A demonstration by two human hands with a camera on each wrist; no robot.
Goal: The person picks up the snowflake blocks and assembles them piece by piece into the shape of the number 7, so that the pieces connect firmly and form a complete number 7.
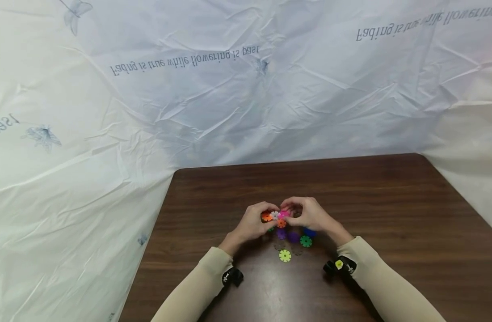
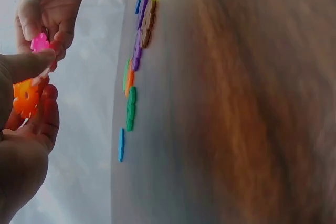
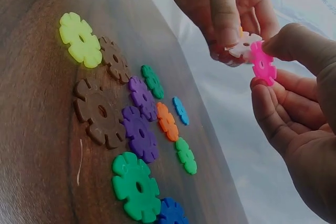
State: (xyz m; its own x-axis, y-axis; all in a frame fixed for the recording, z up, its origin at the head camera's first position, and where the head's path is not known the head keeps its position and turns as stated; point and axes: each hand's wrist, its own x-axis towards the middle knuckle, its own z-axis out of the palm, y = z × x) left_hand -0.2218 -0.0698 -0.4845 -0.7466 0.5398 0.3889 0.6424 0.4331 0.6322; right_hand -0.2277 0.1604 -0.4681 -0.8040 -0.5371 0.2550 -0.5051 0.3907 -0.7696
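Above the table, my left hand (image 1: 255,221) pinches a white notched interlocking disc (image 3: 244,46) and an orange interlocking disc (image 2: 26,98), which sit against each other. Between thumb and fingertips, my right hand (image 1: 312,216) holds a pink interlocking disc (image 3: 263,63) edge-on to the white one. Pink and white meet at their rims; whether their slots are engaged I cannot tell. Below the hands lie loose discs of the same kind: a yellow one (image 3: 80,40), a large green one (image 3: 136,187), two purple, two brown, and another orange one (image 3: 167,121).
A blue disc (image 3: 173,212), a light blue disc (image 3: 180,110) and a light green disc (image 3: 186,156) also lie on the dark wooden table (image 1: 213,192). White printed sheeting (image 1: 213,103) hangs behind the table and along its sides.
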